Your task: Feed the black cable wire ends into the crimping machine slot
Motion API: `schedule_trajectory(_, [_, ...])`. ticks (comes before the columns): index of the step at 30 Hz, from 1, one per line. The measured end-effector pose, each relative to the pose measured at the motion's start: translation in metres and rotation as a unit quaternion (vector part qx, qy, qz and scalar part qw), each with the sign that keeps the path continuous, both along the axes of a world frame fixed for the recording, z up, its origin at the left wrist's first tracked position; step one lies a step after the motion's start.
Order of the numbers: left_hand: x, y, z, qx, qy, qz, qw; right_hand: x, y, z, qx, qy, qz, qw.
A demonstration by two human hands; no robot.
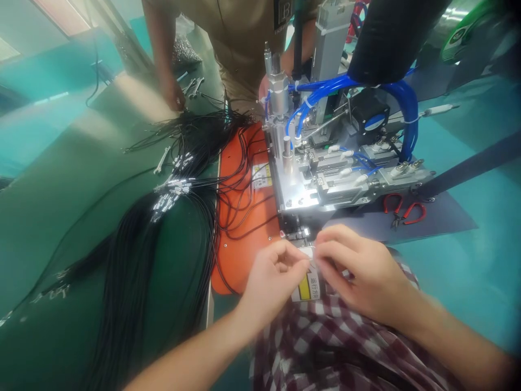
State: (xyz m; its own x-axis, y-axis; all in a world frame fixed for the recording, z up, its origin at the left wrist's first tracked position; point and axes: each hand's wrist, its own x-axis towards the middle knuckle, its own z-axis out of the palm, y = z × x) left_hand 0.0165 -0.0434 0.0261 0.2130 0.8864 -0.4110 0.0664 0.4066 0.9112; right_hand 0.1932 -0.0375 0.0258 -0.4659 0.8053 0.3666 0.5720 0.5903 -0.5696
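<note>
My left hand [280, 274] is closed in a pinch, its thumb and forefinger pressed together in front of the machine [301, 190]. Close beside it, my right hand [350, 263] has its fingers curled together, pointing toward the left fingertips. Something small and pale shows between the two hands, too small to name. Just under the fingers is a white and yellow label [306, 287]. Left of my hands lies an orange panel [240, 260], crossed by several thin black cables [240, 209] that run to the machine's edge.
A big bundle of black cables [134, 255] with silvery ends [173, 190] spreads over the green table [52, 217]. Red-handled pliers [401, 212] lie right of the machine. Blue air hoses [411, 119] arch above it. Across the table stands another person [240, 43], one hand [175, 95] near the cables.
</note>
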Motion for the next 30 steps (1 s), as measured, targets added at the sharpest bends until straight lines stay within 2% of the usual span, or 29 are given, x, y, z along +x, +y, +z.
schedule_trajectory(3, [0.0,0.001,0.001,-0.017,-0.009,0.0,1.0,0.0,0.0,-0.008,0.105,-0.045,0.024,0.993])
schedule_trajectory(6, [0.0,0.001,0.002,-0.03,-0.022,0.0,0.999,-0.001,-0.001,-0.014,0.151,-0.051,0.014,0.987])
schedule_trajectory(13, [0.0,0.001,0.004,-0.043,-0.077,0.0,0.996,-0.008,-0.012,-0.024,0.138,0.009,-0.074,0.988])
schedule_trajectory(17, [-0.001,0.001,0.0,-0.053,-0.111,0.007,0.992,-0.013,-0.014,-0.027,0.136,0.03,-0.095,0.986])
schedule_trajectory(21, [0.0,0.0,-0.002,-0.048,-0.072,0.002,0.996,-0.014,-0.012,-0.027,0.16,0.029,-0.1,0.982])
schedule_trajectory(24, [0.001,0.0,0.001,-0.035,-0.025,-0.008,0.999,-0.013,-0.008,-0.022,0.168,0.001,-0.09,0.982])
schedule_trajectory(27, [0.002,0.0,0.004,-0.043,0.004,-0.024,0.999,-0.012,-0.005,-0.018,0.181,-0.025,-0.038,0.983])
schedule_trajectory(30, [0.001,0.0,0.005,-0.06,-0.005,-0.027,0.998,-0.01,-0.004,-0.02,0.208,-0.021,-0.004,0.978])
